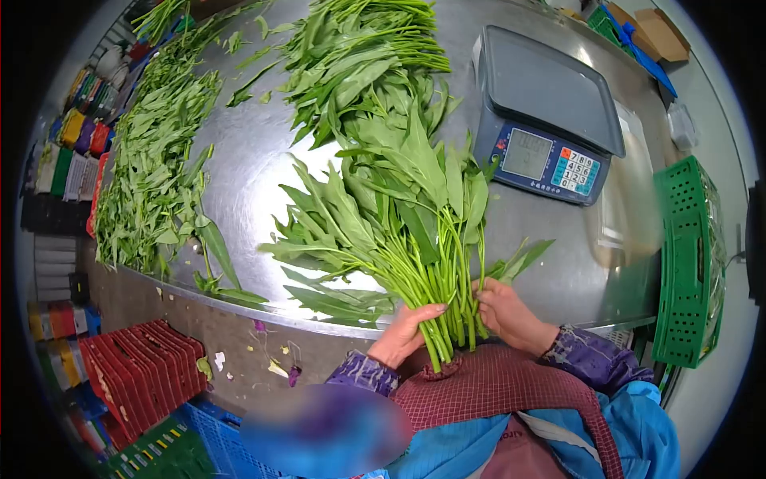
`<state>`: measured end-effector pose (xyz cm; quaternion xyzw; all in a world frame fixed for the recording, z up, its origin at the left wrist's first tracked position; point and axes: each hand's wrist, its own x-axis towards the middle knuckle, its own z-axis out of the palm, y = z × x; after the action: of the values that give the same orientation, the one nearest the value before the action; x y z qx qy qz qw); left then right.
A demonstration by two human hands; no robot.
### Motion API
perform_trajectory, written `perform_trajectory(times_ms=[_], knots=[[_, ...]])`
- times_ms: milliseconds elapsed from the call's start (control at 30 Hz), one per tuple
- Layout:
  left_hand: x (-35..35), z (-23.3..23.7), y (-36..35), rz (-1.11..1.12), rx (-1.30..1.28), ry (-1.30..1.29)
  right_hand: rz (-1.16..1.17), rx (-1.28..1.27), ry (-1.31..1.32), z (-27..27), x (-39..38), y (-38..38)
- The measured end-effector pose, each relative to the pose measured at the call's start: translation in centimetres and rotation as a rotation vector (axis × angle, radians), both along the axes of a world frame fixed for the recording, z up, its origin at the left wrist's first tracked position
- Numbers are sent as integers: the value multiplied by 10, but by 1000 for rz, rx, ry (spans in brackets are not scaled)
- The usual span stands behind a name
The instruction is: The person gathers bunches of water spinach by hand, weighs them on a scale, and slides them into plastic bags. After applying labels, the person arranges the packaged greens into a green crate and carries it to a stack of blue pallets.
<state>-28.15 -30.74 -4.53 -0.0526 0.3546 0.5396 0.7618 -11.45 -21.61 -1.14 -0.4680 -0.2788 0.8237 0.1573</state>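
1. The left hand (411,334) is closed around the stems of a leafy green bunch (435,263), thumb across the front.
2. The right hand (507,311) is narrow, thumb and fingers pinching stems at the bunch's right edge.
3. The bunch is at the near edge of the steel tabletop (558,239), tilted, cut ends toward the apron (495,383) and leaves pointing away.
4. Its leaves overlap more greens (351,48) beyond; whether they touch, I cannot tell.
5. Loose leaves (343,299) lie just left of the left hand, under the bunch's leaves.
6. A scale (550,104) stands to the right of the greens, its display lit.
7. A long pile (155,160) of leaves covers the tabletop's left side.
8. A green crate (690,263) stands at far right.
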Motion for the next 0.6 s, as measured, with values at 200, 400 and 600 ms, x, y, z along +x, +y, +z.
perform_trajectory(times_ms=[200,400,600], knots=[[2,2,4,-66,79,-122,293,304,-146,13,2,-7],[13,-9,12,-51,165,-156,1150,987,-506,46,-7,30],[16,2,15,-9,135,-100,700,1484,-604,87,-42,47]])
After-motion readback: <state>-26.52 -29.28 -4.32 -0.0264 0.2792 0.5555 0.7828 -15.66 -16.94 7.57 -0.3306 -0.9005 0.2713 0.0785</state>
